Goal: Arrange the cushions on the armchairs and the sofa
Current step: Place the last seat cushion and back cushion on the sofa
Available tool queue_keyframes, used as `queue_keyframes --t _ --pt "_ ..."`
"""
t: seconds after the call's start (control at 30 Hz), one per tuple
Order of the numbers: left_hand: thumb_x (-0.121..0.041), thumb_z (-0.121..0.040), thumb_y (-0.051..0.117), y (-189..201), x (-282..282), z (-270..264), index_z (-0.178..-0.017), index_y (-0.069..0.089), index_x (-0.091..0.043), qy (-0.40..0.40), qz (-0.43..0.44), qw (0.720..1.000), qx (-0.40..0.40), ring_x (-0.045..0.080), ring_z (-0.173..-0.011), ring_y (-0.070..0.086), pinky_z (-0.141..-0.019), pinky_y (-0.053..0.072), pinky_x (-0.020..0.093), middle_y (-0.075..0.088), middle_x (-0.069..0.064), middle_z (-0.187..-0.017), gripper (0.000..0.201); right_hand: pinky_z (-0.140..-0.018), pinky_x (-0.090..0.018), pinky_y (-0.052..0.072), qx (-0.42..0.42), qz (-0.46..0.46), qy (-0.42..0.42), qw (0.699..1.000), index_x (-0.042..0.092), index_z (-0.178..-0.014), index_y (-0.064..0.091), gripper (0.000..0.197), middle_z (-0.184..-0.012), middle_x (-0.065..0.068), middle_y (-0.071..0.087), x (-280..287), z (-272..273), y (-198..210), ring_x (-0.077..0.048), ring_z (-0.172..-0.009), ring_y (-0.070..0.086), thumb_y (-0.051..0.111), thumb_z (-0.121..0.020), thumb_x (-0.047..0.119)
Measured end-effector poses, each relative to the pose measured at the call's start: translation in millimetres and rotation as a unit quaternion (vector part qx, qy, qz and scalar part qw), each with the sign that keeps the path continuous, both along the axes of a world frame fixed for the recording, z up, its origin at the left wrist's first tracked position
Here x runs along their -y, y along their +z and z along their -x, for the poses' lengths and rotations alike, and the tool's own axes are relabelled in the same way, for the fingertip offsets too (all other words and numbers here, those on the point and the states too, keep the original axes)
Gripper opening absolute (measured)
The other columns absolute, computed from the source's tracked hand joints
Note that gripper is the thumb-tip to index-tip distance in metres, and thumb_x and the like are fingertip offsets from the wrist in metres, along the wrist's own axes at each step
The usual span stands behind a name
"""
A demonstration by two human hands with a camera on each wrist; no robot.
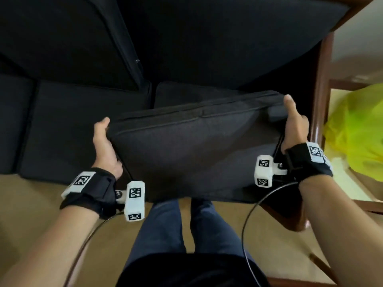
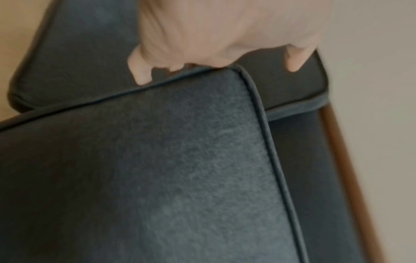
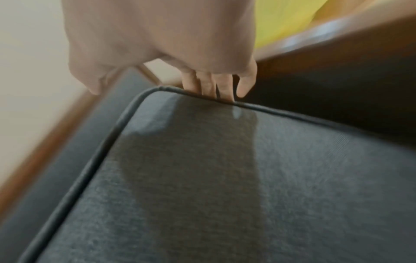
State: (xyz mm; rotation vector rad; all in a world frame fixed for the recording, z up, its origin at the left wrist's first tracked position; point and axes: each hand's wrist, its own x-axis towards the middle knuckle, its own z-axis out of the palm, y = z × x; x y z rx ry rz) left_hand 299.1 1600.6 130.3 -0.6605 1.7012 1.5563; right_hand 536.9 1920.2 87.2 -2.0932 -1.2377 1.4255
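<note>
A large dark grey cushion (image 1: 192, 150) with piped edges is held flat in front of me, above the right end of the dark sofa (image 1: 87, 125). My left hand (image 1: 105, 146) grips its left edge, thumb on top and fingers curled underneath. My right hand (image 1: 294, 127) grips the right edge the same way. In the left wrist view the fingers (image 2: 141, 71) curl over the cushion's (image 2: 157, 178) corner. The right wrist view shows fingers (image 3: 211, 87) hooked over the cushion's (image 3: 225, 178) edge. Seat cushions (image 1: 83, 129) and back cushions (image 1: 62, 38) lie on the sofa.
The sofa's brown wooden armrest (image 1: 321, 90) stands just right of my right hand. A yellow-green plastic bag (image 1: 358, 131) lies on a wooden side table beyond it. My legs in blue trousers (image 1: 176, 228) stand on the tan floor (image 1: 41, 204) close to the sofa's front.
</note>
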Motion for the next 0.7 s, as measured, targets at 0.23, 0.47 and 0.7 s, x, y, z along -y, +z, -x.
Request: queue_keyframes --t 0.23,0.47,0.7 --pt "-0.059 -0.086 0.052 51 -8 16 -0.096 0.066 -0.035 0.014 0.031 0.997 -0.073 0.007 -0.102 0.062 -0.085 0.041 0.034 0.071 -0.017 -0.095 0.030 -0.099 -0.046 0.053 -0.031 -0.053 -0.125 0.990 0.020 -0.120 0.070 0.114 -0.116 -0.001 0.072 24 -48 54 -0.021 -0.104 0.066 0.074 -0.030 0.091" --pt "-0.077 -0.062 0.067 26 -13 47 -0.138 0.042 -0.049 -0.153 0.117 0.975 -0.108 0.026 -0.132 0.046 -0.105 0.040 0.059 0.044 -0.006 -0.148 0.085 -0.091 -0.040 0.048 0.063 -0.043 -0.053 0.996 0.006 -0.114 0.057 0.064 -0.117 -0.019 0.064 48 -20 57 -0.035 -0.104 0.061 0.064 -0.083 0.061" --pt "-0.050 -0.086 0.071 1 -21 59 -0.154 0.029 -0.029 -0.257 0.156 0.931 -0.208 0.028 -0.136 0.042 -0.101 0.036 0.034 0.033 0.009 -0.154 0.082 -0.117 -0.051 0.017 0.286 -0.098 0.125 0.945 0.000 -0.152 0.021 0.086 -0.160 -0.022 0.021 68 34 70 -0.039 -0.149 0.016 0.057 -0.090 0.048"
